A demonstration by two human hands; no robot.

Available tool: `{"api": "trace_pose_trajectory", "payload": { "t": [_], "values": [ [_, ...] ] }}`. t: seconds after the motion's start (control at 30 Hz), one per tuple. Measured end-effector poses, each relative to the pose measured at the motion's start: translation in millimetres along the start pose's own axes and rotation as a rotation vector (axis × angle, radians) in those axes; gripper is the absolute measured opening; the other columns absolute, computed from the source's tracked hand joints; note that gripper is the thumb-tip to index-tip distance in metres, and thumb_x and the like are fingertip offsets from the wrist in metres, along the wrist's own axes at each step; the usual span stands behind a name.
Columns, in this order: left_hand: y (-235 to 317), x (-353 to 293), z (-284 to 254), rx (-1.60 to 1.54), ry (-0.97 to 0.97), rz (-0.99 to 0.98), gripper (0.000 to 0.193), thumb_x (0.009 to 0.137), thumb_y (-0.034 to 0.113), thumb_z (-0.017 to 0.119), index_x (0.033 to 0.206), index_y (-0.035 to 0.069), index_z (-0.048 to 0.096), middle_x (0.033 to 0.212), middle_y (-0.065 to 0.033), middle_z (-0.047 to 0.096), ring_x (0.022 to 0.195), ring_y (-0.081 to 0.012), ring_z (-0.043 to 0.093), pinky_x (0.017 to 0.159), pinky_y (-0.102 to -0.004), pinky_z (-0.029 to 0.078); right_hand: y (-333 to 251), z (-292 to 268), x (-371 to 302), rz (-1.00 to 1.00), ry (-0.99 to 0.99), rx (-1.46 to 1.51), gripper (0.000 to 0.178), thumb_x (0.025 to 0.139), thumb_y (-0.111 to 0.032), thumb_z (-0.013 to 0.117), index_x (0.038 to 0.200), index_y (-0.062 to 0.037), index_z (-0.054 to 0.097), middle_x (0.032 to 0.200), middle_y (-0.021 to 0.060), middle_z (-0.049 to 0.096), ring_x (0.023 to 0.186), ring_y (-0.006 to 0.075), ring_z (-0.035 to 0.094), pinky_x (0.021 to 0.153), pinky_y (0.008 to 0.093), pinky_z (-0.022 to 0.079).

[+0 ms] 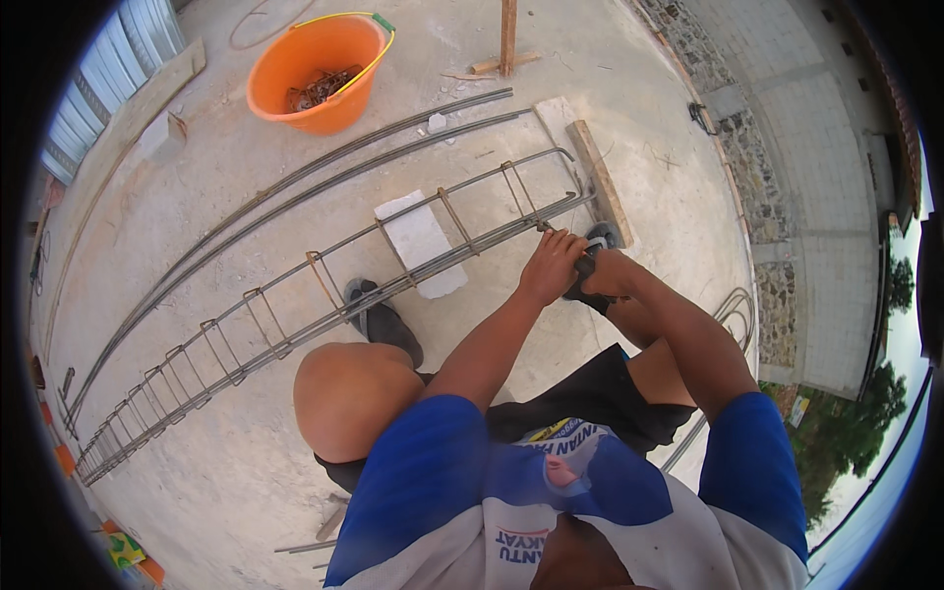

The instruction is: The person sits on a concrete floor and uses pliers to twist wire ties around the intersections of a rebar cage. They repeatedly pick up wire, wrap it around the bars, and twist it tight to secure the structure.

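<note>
A long steel rebar cage (272, 352) with several rectangular stirrups runs from the lower left toward the upper middle. Part of it lies over a white block (418, 236). Beside the cage's near bars, close to its right end, my left hand (553, 265) has its fingers bent and pressed together; what they grip is hidden. My right hand (608, 274) is closed around a dark hand tool (587, 263), just right of the left one. The tool's kind and its working end are mostly covered by the hands.
Loose long bars (295, 177) lie beyond the cage. An orange bucket (324, 113) with scraps inside stands at the far left. A wooden plank (602, 182) lies by the cage's right end, a wooden post (507, 39) beyond. Coiled rods (736, 313) are at right.
</note>
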State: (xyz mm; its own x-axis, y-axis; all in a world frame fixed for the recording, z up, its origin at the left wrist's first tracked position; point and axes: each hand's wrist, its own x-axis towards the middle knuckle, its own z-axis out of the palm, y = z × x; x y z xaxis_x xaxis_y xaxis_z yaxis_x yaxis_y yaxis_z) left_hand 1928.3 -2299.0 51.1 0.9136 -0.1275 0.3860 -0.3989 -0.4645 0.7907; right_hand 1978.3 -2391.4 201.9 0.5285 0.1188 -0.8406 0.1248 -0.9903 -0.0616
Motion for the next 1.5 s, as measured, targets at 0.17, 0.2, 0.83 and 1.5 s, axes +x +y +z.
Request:
{"api": "trace_pose_trajectory", "payload": {
  "t": [0.17,0.2,0.83,1.5],
  "values": [
    [6,-2,3,0.068,0.026,0.009,0.040,0.074,0.013,0.067,0.111,0.005,0.055,0.118,-0.0145,0.057,0.126,-0.0341,0.046,0.109,-0.0480,0.031,62,42,26,-0.100,-0.460,1.323,0.038,0.073,-0.027,0.067,0.096,0.0025,0.063,0.079,0.0160,0.066,0.066,0.0285,0.068,0.056,0.0377,0.054],
    [-1,-3,5,0.053,0.014,0.026,0.041,0.073,0.012,0.067,0.112,0.005,0.056,0.120,-0.0141,0.057,0.126,-0.0343,0.047,0.109,-0.0483,0.031,54,38,23,-0.048,-0.433,1.241,0.037,0.074,-0.026,0.067,0.097,0.0025,0.063,0.079,0.0161,0.066,0.069,0.0287,0.068,0.059,0.0379,0.054],
    [26,10,-69,-0.773,-0.159,-1.123,0.053,0.095,0.041,0.057,0.126,0.000,0.044,0.096,-0.0126,0.057,0.090,-0.0210,0.061,0.070,-0.0400,0.052,-7,96,-23,-0.343,0.367,0.510,0.056,0.092,-0.014,0.044,0.144,-0.0065,0.027,0.105,0.0349,0.059,0.091,0.0475,0.061,0.085,0.0493,0.048],
    [45,3,-143,-0.664,-0.255,-0.977,0.053,0.079,0.005,0.052,0.132,0.002,0.047,0.113,-0.0123,0.054,0.089,-0.0191,0.055,0.074,-0.0327,0.044,38,-78,-31,-0.214,0.890,0.244,0.030,0.092,-0.020,0.051,0.109,-0.0004,0.067,0.093,0.0236,0.067,0.089,0.0362,0.066,0.081,0.0433,0.050]
  ]
}}
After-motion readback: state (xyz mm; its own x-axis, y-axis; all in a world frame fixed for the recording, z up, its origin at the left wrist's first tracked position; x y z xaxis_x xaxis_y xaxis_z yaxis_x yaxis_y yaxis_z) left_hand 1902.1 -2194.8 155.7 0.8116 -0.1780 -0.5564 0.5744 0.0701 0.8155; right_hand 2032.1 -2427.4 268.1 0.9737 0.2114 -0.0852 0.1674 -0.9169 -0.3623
